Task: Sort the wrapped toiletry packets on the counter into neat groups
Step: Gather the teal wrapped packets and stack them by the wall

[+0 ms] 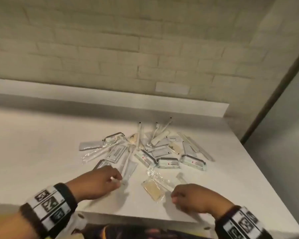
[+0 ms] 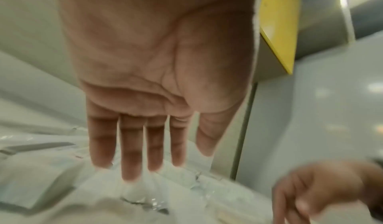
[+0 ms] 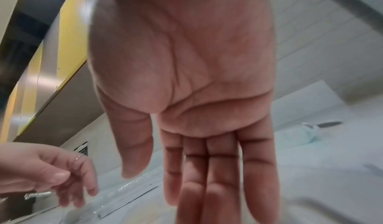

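Observation:
A loose pile of wrapped toiletry packets [image 1: 145,149] lies on the white counter [image 1: 41,152]: flat white sachets, boxed bars with dark edges, and long clear-wrapped sticks. My left hand [image 1: 116,181] hovers at the pile's near-left side, fingertips by a long clear packet [image 1: 129,169]. In the left wrist view the left hand [image 2: 165,163] has straight fingers and holds nothing. My right hand [image 1: 174,197] is low near the counter's front, just right of a beige packet [image 1: 153,188]. The right wrist view shows the right hand [image 3: 172,191] with an empty palm.
A pale brick wall [image 1: 110,49] and a raised white ledge [image 1: 93,99] run behind the counter. The counter ends at the front edge [image 1: 136,217] and at a slanted right edge [image 1: 259,169]. A yellow panel [image 2: 279,23] shows in both wrist views.

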`<state>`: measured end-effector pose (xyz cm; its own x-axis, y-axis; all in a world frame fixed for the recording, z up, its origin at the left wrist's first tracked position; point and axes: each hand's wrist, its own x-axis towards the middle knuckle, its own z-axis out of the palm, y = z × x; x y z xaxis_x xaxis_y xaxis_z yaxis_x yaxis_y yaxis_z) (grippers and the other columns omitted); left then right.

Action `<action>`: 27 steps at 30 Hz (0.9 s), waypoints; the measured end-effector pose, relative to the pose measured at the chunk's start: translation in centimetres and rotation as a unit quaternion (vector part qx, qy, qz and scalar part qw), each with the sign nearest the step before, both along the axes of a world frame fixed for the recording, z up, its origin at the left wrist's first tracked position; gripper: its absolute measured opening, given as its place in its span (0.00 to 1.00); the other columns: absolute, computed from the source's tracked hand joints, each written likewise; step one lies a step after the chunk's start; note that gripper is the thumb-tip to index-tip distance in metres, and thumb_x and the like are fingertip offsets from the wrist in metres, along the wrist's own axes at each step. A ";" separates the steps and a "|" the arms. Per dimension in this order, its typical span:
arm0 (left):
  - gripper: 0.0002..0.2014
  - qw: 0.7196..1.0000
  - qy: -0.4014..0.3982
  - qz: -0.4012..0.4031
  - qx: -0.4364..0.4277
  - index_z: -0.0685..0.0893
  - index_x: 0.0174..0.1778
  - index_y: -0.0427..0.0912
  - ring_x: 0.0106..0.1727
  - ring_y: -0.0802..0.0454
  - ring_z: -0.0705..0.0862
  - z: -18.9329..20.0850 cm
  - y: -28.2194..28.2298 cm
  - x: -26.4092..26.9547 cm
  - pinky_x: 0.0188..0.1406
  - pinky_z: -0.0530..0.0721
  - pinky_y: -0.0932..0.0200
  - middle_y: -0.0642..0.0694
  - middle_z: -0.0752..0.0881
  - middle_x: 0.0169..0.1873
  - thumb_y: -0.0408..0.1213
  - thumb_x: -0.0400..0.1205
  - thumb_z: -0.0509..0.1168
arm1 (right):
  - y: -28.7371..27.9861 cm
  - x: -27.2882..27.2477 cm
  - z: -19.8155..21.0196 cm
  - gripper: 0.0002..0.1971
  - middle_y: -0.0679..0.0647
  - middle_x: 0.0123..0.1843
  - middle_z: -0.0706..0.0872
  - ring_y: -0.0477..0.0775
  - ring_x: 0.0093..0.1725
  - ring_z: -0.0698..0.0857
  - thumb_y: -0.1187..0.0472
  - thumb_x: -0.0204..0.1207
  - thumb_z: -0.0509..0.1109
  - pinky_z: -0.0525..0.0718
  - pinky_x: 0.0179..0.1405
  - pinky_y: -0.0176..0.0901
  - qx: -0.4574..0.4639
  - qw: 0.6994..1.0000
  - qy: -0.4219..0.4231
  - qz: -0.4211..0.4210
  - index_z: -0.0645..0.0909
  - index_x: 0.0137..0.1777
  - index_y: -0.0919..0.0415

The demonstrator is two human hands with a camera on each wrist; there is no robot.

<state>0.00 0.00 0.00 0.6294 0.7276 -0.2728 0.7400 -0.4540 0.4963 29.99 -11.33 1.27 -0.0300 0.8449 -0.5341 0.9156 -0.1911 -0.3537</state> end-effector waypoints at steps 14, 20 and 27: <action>0.36 0.958 0.243 0.075 0.137 0.64 0.76 0.44 0.59 0.47 0.82 -0.9 5.4 0.5 0.45 0.77 0.57 0.45 0.79 0.62 0.54 0.75 0.68 | 9.8 0.2 -2.9 0.25 0.50 0.66 0.82 0.54 0.59 0.82 0.60 0.75 0.68 0.81 0.60 0.49 0.176 0.971 -0.159 0.032 0.72 0.72 0.48; 0.27 0.974 0.135 0.068 0.169 0.72 0.68 0.42 0.53 0.43 0.83 0.3 5.5 1.4 0.46 0.79 0.55 0.42 0.71 0.62 0.49 0.75 0.65 | 9.8 2.4 -2.1 0.23 0.47 0.60 0.74 0.51 0.55 0.80 0.49 0.70 0.75 0.82 0.57 0.46 0.229 0.968 -0.087 -0.054 0.75 0.65 0.48; 0.29 0.965 0.098 -0.096 0.222 0.68 0.74 0.47 0.64 0.45 0.74 1.0 7.6 8.3 0.66 0.70 0.51 0.46 0.76 0.64 0.47 0.76 0.64 | 9.7 7.6 -0.9 0.26 0.59 0.64 0.80 0.62 0.61 0.80 0.59 0.70 0.71 0.80 0.56 0.50 0.131 0.968 -0.147 -0.155 0.72 0.68 0.58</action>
<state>8.28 7.59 0.97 0.7327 0.6748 -0.0885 0.6805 -0.7285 0.0789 37.58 -1.60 0.33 0.3672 0.8966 -0.2475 0.8970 -0.4117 -0.1607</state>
